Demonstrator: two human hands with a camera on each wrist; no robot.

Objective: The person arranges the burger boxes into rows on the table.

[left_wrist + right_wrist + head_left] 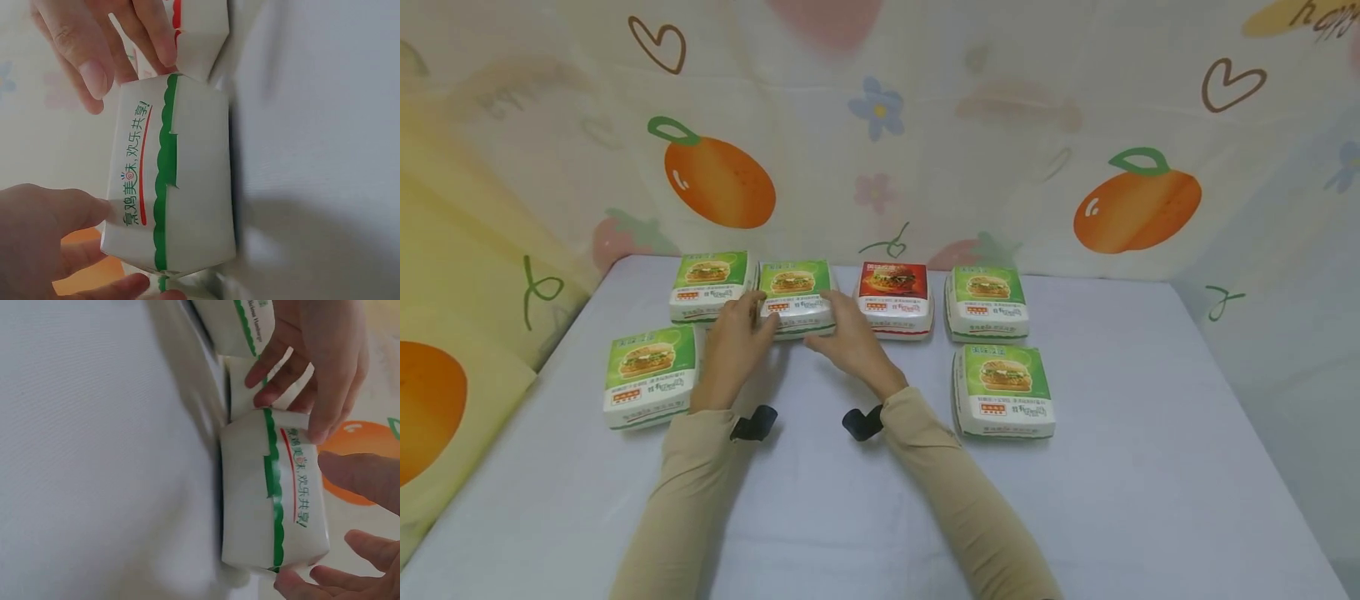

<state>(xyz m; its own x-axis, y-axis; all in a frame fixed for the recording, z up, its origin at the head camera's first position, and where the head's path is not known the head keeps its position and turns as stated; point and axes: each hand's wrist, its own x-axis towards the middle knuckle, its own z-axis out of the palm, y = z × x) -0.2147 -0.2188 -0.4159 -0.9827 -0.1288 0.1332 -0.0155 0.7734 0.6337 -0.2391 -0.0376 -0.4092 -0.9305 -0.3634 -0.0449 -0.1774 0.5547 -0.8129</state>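
Observation:
A green-and-white burger box (795, 287) sits in the back row on the white table, with one hand at each side of it. My left hand (732, 348) curls around its left side, thumb by the front edge. On the opposite side my right hand (856, 342) has its fingers along the box and its thumb near the front. In the left wrist view, the white front of this burger box (140, 181) shows a green scalloped band and red underline. The right wrist view shows my right hand (356, 556) with fingertips right at the box's lower corner.
Left of the held box stands another green box (709, 287), with a second green box (650, 375) nearer the front. A red-topped burger box (893, 300) stands just to the right. Farther right, two green boxes (988, 304) stand one before the other. A fruit-print cloth (940, 167) hangs behind.

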